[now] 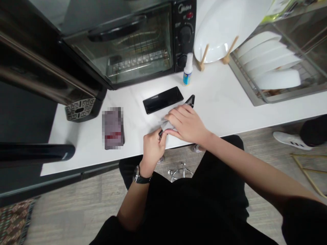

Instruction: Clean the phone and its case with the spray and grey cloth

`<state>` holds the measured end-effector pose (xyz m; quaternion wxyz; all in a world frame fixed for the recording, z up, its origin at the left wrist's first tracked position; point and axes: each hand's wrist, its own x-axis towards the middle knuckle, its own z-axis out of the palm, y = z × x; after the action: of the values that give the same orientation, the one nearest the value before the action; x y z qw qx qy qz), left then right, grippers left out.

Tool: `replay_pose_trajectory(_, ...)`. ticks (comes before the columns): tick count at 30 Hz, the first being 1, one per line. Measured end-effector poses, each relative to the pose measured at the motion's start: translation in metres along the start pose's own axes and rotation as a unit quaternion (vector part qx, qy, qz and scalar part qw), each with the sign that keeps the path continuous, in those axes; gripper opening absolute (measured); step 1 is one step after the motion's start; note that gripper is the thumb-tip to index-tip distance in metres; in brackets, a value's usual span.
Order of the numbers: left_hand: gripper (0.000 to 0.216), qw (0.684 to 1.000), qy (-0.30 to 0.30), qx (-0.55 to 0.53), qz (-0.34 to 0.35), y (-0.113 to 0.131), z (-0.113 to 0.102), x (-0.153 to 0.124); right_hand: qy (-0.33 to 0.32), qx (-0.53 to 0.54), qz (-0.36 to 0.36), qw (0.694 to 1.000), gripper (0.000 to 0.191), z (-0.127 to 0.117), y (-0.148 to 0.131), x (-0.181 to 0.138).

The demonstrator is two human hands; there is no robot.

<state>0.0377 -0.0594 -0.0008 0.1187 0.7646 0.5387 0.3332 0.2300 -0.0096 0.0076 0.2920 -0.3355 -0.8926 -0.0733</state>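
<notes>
1. A white bench (230, 102) ran across the view, with the person in dark clothing at its near edge.
2. A black toaster oven (133, 44) stood at the back of the bench, and a dark appliance (38, 68) filled the left side.
3. A large white platter (224, 27) leaned on a wooden stand to the right of the oven. Just beside it, a metal dish rack (288, 95) held a row of white plates (270, 58).
4. The right hand (187, 124) lay over the middle of the bench's front edge. Its grip was not closed: the fingers were stretched out and pressed down flat on a pale cloth (167, 125).
5. The left hand (153, 146), with a wristwatch (139, 177) on its wrist, sat just below and touching the cloth. Its grip was clamped on the near end of a dark phone (191, 100).
6. That dark phone lay slantwise on the bench under the cloth and the right hand, and only its far corner showed beyond the fingertips.
7. A second phone (162, 99) lay flat and screen-up just behind the hands, untouched.
8. A pixelated flat object (112, 128) rested on the bench to the left, apart from both hands.
9. A small white spray bottle (188, 69) stood upright by the oven's front corner.
</notes>
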Motion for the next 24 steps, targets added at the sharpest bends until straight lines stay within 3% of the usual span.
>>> replay_pose_trajectory(6,0.034,0.998,-0.02,-0.027,-0.055,0.007,-0.002,0.001,0.012,-0.003,0.065,0.998,0.07,-0.004,0.048,-0.003)
replay_pose_trajectory(10,0.033,0.997,-0.024,-0.033,-0.066,0.005,0.0,0.001,0.022,0.025,0.122,0.992,0.077,-0.004,0.05,-0.004)
replay_pose_trajectory(18,0.029,0.998,-0.025,-0.05,-0.03,0.001,0.003,0.0,0.074,0.039,0.209,0.974,0.082,0.004,-0.016,0.001)
replay_pose_trajectory(24,0.018,0.996,-0.055,-0.062,-0.013,-0.016,0.015,-0.002,0.062,0.06,0.182,0.98,0.085,0.019,-0.083,0.002)
